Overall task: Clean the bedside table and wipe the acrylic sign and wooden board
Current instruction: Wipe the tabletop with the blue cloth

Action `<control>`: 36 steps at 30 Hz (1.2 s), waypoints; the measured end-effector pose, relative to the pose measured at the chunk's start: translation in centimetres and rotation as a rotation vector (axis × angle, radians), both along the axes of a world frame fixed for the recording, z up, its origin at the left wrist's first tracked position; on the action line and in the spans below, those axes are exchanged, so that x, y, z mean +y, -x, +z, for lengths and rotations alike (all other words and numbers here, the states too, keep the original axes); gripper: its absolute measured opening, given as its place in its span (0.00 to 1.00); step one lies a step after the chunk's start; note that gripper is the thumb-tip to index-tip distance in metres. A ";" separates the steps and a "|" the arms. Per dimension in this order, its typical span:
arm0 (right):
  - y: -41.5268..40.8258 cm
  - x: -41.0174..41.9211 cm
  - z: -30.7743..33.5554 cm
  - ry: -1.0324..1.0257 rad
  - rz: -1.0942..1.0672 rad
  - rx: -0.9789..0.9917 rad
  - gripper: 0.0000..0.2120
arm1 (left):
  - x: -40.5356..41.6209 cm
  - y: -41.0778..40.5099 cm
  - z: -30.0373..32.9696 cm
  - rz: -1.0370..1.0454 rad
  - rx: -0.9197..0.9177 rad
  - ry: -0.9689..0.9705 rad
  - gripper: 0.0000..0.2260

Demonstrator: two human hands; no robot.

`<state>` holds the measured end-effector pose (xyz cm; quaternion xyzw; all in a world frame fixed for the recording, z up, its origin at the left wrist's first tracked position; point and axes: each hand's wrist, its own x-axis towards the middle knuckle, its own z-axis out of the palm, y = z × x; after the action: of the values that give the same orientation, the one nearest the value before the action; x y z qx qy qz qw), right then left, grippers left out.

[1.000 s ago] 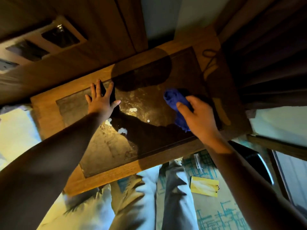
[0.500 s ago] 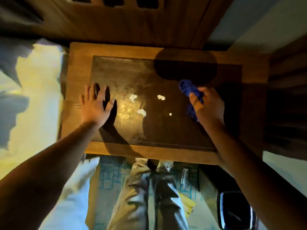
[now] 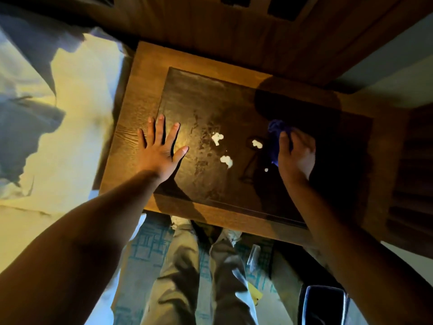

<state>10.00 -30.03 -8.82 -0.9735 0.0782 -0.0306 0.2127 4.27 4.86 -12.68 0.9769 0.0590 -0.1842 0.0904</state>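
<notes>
The bedside table (image 3: 138,95) has a light wooden border around a dark glossy inset top (image 3: 210,109). Several white foam blobs (image 3: 217,138) lie on the dark inset near its middle. My left hand (image 3: 160,148) rests flat with fingers spread on the table's left side, across the border and the inset. My right hand (image 3: 296,156) grips a bunched blue cloth (image 3: 276,132) and holds it against the inset, just right of the foam. No acrylic sign or wooden board is visible.
A bed with pale sheets (image 3: 70,102) lies to the left of the table. A wooden wall panel (image 3: 234,31) runs behind it. My legs (image 3: 187,277) stand on patterned carpet (image 3: 145,242) below. A dark bin (image 3: 324,306) sits at the lower right.
The view has swung and the table now sits tilted the other way. My right hand with the cloth stays just right of the foam. My left hand stays flat on the left side.
</notes>
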 end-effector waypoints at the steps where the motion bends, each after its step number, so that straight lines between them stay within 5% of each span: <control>1: -0.4 0.8 -0.1 -0.034 0.029 0.016 0.19 | 0.1 0.0 -0.1 0.004 -0.002 0.003 0.33; 10: 4.3 3.3 -1.2 0.167 0.290 0.167 0.25 | 0.2 -0.2 0.1 -0.013 -0.004 0.034 0.33; 21: 14.6 3.6 -0.6 0.172 0.296 0.279 0.26 | 2.1 4.6 0.8 -0.121 -0.013 0.037 0.35; 30: 1.9 7.0 -1.0 0.169 0.097 0.257 0.25 | 2.4 6.6 1.2 -0.121 0.010 0.038 0.36; 36: -0.2 9.7 -0.6 0.223 0.206 0.255 0.24 | 3.0 6.9 1.2 -0.157 -0.007 0.045 0.36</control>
<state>10.22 -20.35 -9.41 -0.9899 0.0007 0.1067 0.0938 -2.59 7.86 -11.48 0.9769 -0.0221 -0.1884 0.0979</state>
